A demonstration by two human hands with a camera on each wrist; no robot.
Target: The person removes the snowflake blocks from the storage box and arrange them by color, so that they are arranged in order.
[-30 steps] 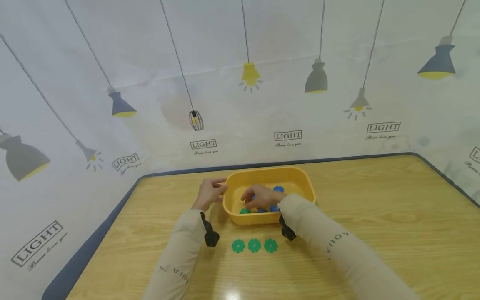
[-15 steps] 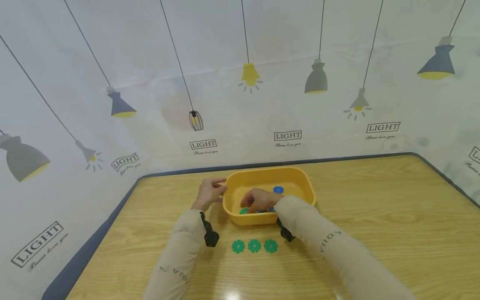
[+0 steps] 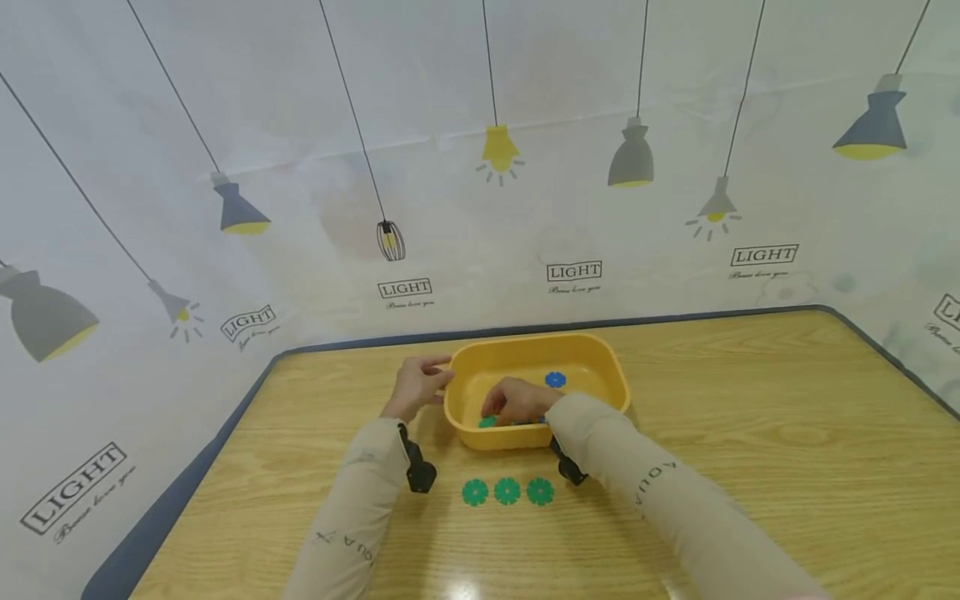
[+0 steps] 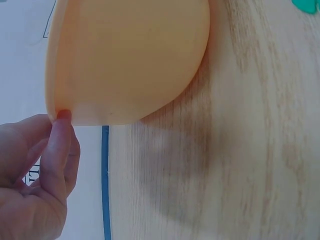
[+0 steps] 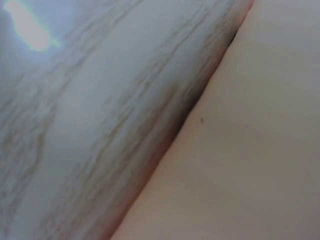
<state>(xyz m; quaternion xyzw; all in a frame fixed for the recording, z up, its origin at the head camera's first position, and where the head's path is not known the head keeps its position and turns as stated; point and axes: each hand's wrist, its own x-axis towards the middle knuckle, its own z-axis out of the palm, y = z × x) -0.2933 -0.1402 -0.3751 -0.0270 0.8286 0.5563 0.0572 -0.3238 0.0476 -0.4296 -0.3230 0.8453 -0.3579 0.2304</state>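
Note:
A yellow plastic basin (image 3: pixel 607 375) stands on the wooden table. My left hand (image 3: pixel 415 388) pinches the rim at its left end; in the left wrist view the thumb (image 4: pixel 56 155) presses the outer wall, with fingers behind. Inside the basin, my right hand (image 3: pixel 519 402) reaches down, fingers bent, at a green snowflake disc (image 3: pixel 487 422). Whether it grips the disc is hidden. A blue snowflake disc (image 3: pixel 555 379) lies behind that hand, and more blue shows beneath it. The right wrist view has only the basin wall (image 5: pixel 240 130) and tabletop, no hand.
In front of the basin three green snowflake discs (image 3: pixel 507 491) lie in a row on the table (image 3: pixel 750 433). A wall covering (image 3: pixel 480 233) printed with lamps rises behind the table's dark-edged back. Black camera mounts (image 3: pixel 421 473) sit on both wrists.
My right hand has lowered slightly in the basin, its fingers bending down to the green disc and covering more of the blue ones. The left hand keeps its place on the rim.

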